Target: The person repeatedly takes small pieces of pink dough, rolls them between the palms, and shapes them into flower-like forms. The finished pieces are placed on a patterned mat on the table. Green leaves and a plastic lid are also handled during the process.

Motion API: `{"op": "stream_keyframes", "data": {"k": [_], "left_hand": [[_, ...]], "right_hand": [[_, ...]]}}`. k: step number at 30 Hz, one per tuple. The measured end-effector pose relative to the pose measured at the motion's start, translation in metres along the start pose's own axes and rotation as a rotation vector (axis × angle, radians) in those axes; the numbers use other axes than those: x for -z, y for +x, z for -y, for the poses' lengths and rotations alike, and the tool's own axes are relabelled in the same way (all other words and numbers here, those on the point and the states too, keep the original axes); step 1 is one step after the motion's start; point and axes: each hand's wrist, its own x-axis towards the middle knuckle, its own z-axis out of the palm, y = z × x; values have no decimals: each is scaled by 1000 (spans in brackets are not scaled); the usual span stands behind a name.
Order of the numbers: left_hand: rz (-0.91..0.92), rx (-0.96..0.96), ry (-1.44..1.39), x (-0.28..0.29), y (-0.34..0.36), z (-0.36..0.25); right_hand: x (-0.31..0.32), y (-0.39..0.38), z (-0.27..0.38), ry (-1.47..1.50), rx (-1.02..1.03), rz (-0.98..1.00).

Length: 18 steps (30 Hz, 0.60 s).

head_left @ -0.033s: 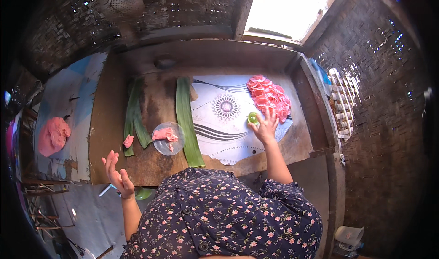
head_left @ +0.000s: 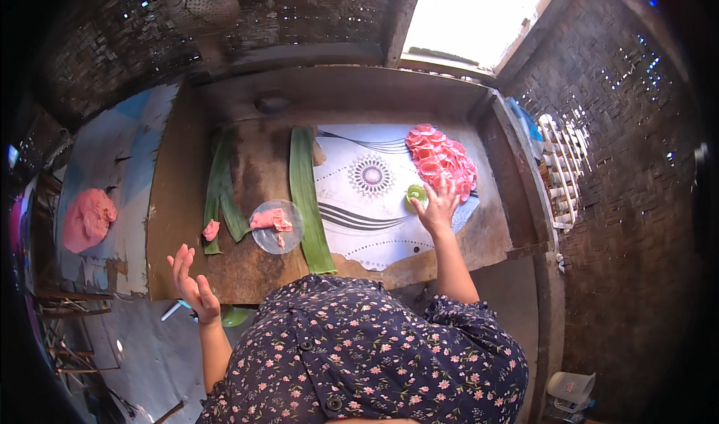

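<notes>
Reaching over the patterned sheet with the right hand, with fingers spread beside the pink discs piled on its right side, and with thumb by a green container. Holding the left hand left of the sheet, with fingers apart around nothing. Seemingly shaped already: many thin discs. Remaining in lumps, left of the sheet: pink dough on a clear plate, and farthest out, a larger mass.

A bare wooden tabletop carries a patterned white sheet beneath the right hand; leftward of that hand lie a broad green leaf, a clear disc and narrower leaves.
</notes>
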Motion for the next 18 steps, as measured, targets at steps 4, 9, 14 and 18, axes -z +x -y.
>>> {"op": "stream_keyframes", "data": {"k": [4,9,14,18], "left_hand": [[-186,329,-939,-41,31,-21],[19,1009,-1609,-108,95,-58],[100,796,-1716,-99,110,-68],[-6,880,-1800,-89,114,-90]], "right_hand": [[33,1,65,245,100,-160],[63,-46,218,757,902,67],[103,-41,255,355,1005,119],[117,-15,266,311,827,-139]]}}
